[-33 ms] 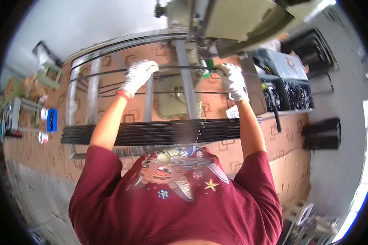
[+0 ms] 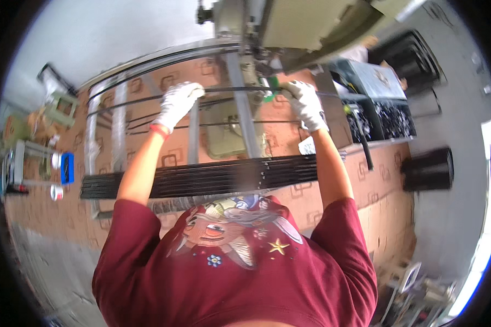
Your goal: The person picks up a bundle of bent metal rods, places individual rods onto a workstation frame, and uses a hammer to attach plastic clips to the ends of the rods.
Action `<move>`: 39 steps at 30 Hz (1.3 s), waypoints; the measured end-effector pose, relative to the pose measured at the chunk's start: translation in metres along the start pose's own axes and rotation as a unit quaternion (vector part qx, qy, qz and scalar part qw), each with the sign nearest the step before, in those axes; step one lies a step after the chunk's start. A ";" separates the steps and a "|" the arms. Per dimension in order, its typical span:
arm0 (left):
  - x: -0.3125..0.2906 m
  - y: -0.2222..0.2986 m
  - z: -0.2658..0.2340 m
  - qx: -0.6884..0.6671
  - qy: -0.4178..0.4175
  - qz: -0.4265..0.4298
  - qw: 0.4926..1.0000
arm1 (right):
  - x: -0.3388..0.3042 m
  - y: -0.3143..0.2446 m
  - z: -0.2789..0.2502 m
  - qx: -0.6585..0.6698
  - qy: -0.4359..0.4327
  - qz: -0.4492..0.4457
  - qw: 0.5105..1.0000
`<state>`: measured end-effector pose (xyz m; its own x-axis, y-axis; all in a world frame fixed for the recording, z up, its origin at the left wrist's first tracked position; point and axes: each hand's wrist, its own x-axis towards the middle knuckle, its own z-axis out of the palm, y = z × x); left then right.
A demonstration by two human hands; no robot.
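Observation:
Both my hands wear white gloves and grip one thin black rod (image 2: 240, 89) that runs level across the far part of a grey metal rack. My left hand (image 2: 179, 104) is closed round it left of the middle. Closed near its right part, beside the machine, is my right hand (image 2: 305, 104). A row of similar black rods (image 2: 202, 180) lies side by side across the rack's near part, under my forearms. More single black rods rest on the rack's grey bars (image 2: 244, 114) beyond.
A pale green machine (image 2: 305, 27) stands at the far side. To the right, divided bins (image 2: 395, 122) hold small black parts, with a black-handled tool (image 2: 367, 150) across their edge. A black bucket (image 2: 428, 169) stands farther right. A blue container (image 2: 67, 168) is at left.
The whole view has shifted slightly, with the machine and rack now a little farther left. Both hands keep hold of the rod.

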<state>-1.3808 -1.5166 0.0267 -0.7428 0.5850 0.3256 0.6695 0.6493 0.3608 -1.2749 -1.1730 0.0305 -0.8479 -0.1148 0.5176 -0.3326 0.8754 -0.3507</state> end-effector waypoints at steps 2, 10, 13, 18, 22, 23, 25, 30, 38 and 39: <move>-0.004 -0.001 0.001 0.050 0.010 0.000 0.999 | 0.000 -0.018 -0.014 0.011 0.054 -0.030 0.998; -0.028 0.102 -0.009 0.013 0.020 0.095 0.995 | -0.104 0.096 -0.086 0.063 0.248 0.443 0.859; -0.025 0.172 -0.002 -0.023 -0.001 0.149 0.989 | -0.150 0.173 -0.084 -0.056 0.043 0.509 0.858; 0.007 0.233 0.050 -0.078 0.018 0.189 0.979 | -0.143 0.207 -0.066 -0.177 -0.118 0.305 0.928; 0.056 0.269 0.102 -0.035 0.014 0.150 0.988 | -0.150 0.229 -0.067 -0.151 -0.190 0.282 0.928; 0.069 0.277 0.116 -0.042 0.006 0.137 0.990 | -0.152 0.228 -0.070 -0.127 -0.191 0.282 0.931; 0.090 0.288 0.137 -0.032 0.062 0.150 0.986 | -0.155 0.237 -0.069 -0.111 -0.169 0.290 0.935; 0.109 0.279 0.169 0.020 0.122 0.087 0.988 | -0.156 0.219 -0.079 -0.150 -0.255 0.227 0.928; 0.116 0.283 0.166 0.052 0.086 0.082 0.992 | -0.163 0.203 -0.090 -0.066 -0.088 0.331 0.937; 0.115 0.284 0.166 0.050 0.082 0.081 0.992 | -0.164 0.200 -0.096 -0.032 -0.064 0.340 0.938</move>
<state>-1.2760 -1.1843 0.0213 -0.6107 0.6039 0.5122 0.7701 0.6037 0.2063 -1.1628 -0.9338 -0.0501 -0.8989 0.4284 0.0925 0.3244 0.7923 -0.5167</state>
